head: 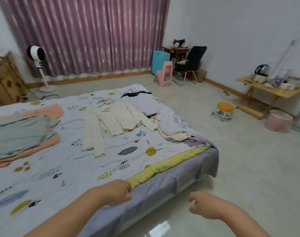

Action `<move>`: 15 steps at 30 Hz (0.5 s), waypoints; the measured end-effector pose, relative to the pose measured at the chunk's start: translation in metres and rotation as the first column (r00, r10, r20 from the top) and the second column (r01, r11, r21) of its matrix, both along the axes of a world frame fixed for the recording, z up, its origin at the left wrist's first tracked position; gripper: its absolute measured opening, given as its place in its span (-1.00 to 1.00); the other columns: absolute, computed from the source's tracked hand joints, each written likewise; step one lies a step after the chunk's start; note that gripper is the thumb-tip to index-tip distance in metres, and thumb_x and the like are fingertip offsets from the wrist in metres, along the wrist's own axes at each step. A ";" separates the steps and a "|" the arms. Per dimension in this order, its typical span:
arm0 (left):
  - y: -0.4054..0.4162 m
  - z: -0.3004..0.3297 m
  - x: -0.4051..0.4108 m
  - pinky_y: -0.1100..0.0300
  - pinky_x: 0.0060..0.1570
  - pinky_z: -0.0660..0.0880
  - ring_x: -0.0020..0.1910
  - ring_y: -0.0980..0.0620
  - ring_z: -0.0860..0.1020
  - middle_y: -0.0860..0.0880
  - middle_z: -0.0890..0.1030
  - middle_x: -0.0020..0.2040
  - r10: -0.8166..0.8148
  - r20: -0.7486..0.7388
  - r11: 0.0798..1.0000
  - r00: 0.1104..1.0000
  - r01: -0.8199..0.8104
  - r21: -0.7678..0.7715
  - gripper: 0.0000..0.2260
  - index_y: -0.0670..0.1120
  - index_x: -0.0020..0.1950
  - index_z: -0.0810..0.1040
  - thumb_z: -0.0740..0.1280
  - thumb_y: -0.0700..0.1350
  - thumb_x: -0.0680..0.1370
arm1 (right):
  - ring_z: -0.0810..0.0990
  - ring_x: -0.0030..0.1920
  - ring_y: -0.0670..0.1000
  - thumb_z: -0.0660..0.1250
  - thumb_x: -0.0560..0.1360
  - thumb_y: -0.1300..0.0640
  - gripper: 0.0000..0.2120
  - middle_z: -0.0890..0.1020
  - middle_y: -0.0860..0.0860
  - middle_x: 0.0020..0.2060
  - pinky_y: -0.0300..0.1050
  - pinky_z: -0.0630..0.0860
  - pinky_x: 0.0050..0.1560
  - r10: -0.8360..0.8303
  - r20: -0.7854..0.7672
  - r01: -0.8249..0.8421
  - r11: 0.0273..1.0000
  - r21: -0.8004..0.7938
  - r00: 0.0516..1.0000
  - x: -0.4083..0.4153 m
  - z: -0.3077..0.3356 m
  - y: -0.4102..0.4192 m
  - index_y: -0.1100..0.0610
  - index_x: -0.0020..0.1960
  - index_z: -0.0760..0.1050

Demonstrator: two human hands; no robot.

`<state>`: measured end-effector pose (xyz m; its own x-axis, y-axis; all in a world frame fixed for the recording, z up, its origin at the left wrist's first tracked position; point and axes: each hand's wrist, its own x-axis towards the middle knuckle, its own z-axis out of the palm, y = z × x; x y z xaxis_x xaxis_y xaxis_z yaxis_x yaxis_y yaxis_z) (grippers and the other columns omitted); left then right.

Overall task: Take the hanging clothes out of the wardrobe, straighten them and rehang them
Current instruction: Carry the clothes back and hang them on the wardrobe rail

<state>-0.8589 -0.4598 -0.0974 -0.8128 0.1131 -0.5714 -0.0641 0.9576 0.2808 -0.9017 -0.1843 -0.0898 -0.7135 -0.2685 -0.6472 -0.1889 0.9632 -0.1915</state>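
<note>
Bedroom | our left hand [117, 192] and right hand [203, 205] loosely curled, holding nothing, at the bed's [180, 182] edge | cream cardigan [111, 122] spread flat beside wire hangers [103, 101]

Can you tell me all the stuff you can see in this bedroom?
bed: one, leaf-print sheet, left and middle
cream top: one, spread flat on the bed
hanger: one, dark wire, at the top's collar
green and peach bedding: one pile, left on the bed
curtain: purple, back wall
fan: one, white, left of the curtain
pink chair: one, by the curtain
black chair: one, back corner
orange stool: one, on the floor
wooden table: one, cluttered, right wall
pink bin: one, beside the table
left hand: empty, over the bed edge
right hand: empty, over the floor
</note>
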 end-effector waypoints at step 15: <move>-0.198 -0.026 -0.074 0.23 0.14 0.37 0.17 0.03 0.45 -0.01 0.44 0.28 0.470 0.019 0.882 0.883 -0.470 0.039 -0.68 -0.05 0.31 0.39 0.12 0.04 0.61 | 0.33 0.36 0.00 0.15 0.58 0.04 -0.57 0.30 0.03 0.42 -0.23 0.29 0.24 0.323 0.111 -0.315 0.946 -0.083 0.940 -0.169 -0.019 -0.218 0.09 0.42 0.27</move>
